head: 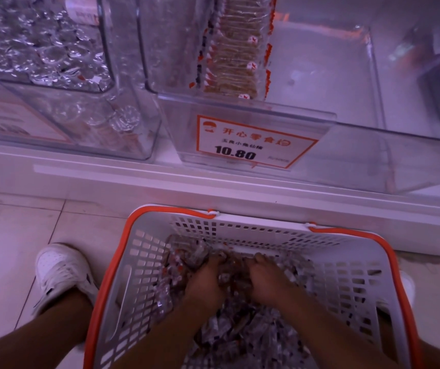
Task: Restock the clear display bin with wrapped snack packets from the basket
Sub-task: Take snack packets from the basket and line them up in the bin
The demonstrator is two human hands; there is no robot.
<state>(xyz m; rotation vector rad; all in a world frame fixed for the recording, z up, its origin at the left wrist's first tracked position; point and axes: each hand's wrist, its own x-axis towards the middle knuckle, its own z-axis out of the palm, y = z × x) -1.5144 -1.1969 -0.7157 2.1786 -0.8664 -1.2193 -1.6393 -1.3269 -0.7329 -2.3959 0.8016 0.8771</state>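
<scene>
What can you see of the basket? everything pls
The basket is white, plastic-looking, with perforated grid walls, a slot in its left wall and an orange rim band with handles folded down. It stands upright on the tiled floor against the shelf base, below the price-tagged clear bin. Wrapped snack packets are heaped inside. The left hand and right hand dig into the heap, fingers curled among packets. A white shoe sits just left.

Pale tiled floor (purplish light) below white shelf ledge
</scene>
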